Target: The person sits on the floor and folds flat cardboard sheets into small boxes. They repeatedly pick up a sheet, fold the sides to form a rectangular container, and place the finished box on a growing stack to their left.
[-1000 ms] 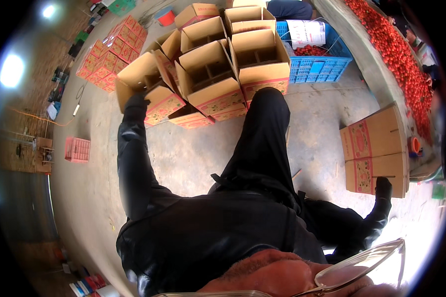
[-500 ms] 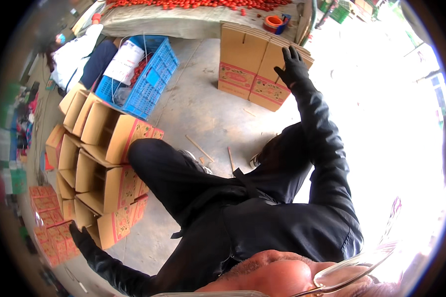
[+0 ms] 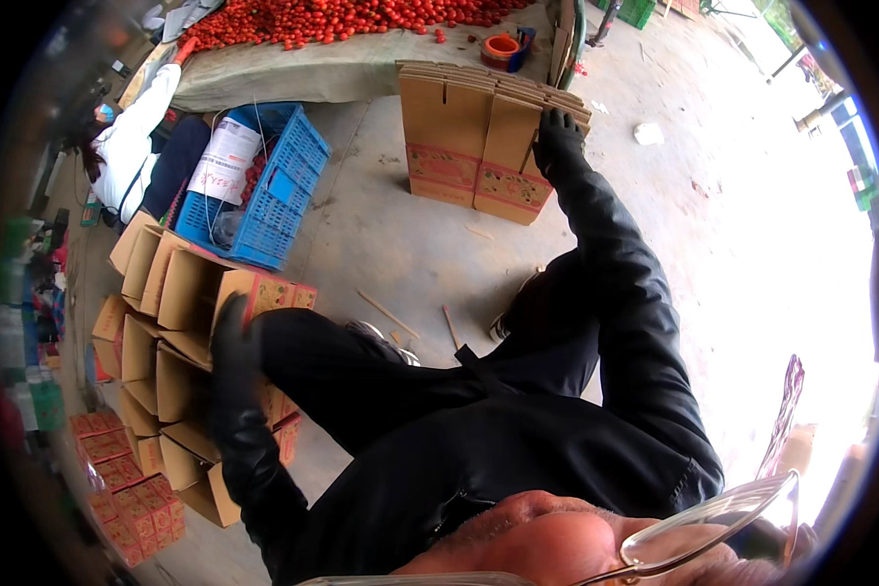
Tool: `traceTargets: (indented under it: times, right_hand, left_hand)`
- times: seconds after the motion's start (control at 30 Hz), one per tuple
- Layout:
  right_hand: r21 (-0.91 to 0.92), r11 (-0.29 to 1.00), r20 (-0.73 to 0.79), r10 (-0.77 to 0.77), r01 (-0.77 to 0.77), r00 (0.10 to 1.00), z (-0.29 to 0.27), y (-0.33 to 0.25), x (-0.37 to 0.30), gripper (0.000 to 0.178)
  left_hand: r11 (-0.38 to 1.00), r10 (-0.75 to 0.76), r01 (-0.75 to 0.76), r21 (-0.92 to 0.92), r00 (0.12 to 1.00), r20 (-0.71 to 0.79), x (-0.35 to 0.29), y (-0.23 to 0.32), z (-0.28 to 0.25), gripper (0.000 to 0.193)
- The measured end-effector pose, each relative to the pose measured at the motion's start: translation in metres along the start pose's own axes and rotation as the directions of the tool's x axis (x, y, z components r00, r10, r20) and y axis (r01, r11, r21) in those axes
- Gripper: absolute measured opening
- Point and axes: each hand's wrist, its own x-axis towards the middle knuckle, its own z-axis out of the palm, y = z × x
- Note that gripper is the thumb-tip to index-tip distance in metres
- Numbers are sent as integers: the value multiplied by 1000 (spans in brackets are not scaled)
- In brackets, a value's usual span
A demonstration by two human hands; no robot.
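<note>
A stack of flattened cardboard cartons (image 3: 449, 117) with red printed bands stands on edge ahead of me. My right hand (image 3: 560, 145), in a black glove, is closed over the near right edge of that stack, its fingertips at the top. On my left stand several opened cartons (image 3: 190, 293), upright and with their tops open, stacked beside my left leg. My left hand (image 3: 234, 337), also gloved in black, passes in front of these cartons near my left knee. Motion smears its fingers, so whether it touches a carton cannot be made out.
A blue plastic crate (image 3: 298, 186) holds some red fruit and a white printed sack. Behind it, a covered table (image 3: 293, 76) carries many small red fruits and an orange tape roll (image 3: 501, 47). A co-worker in white (image 3: 127, 146) sits far left. Closed red cartons (image 3: 146, 513) stand lower left.
My left hand has swung up and inward from the lower left of the opened cartons toward my knee. My right hand has gone from spread fingers to closing on the flattened cartons' edge.
</note>
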Motion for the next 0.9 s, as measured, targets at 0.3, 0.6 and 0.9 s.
traceTargets:
  times: [0.3,0.6,0.9]
  right_hand:
    - [240,964,89,-134,110,987,-19,14,-34,30]
    - [263,964,388,-66,-42,919,-113,-77,-111,31]
    - [759,482,558,-134,-438,819,34,12,-170,51]
  left_hand:
    - [917,144,-92,-388,984,106,78,51,121,56]
    - [346,-245,176,-922,965,93,130,67,210,89]
    - [170,-281,494,-853,854,439,178,107,256,104]
